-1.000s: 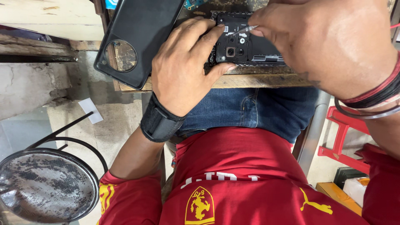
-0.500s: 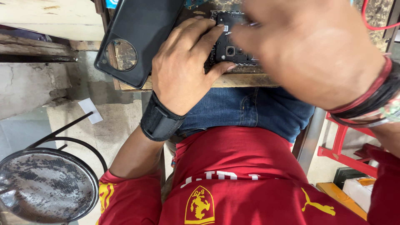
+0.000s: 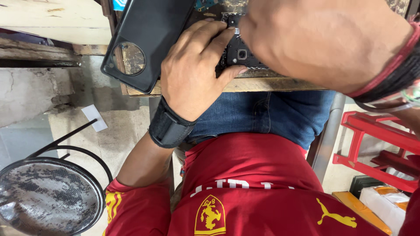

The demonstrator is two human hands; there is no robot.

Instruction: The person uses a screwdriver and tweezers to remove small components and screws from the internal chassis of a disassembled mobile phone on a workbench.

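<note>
Fingers (image 3: 205, 37) of left hand (image 3: 192, 78) closed on phone frame (image 3: 238, 52)

Bright, even daylight, soft shadows; the near right hand (image 3: 323, 39) looms slightly blurred.

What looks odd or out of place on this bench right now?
The black phone back cover lies tilted with its corner hanging over the wooden bench edge. The left hand steadies an opened phone body; the right hand hides most of it.

Matt black plastic phone cover (image 3: 148, 39) on rough worn wooden bench (image 3: 271, 84)
</note>
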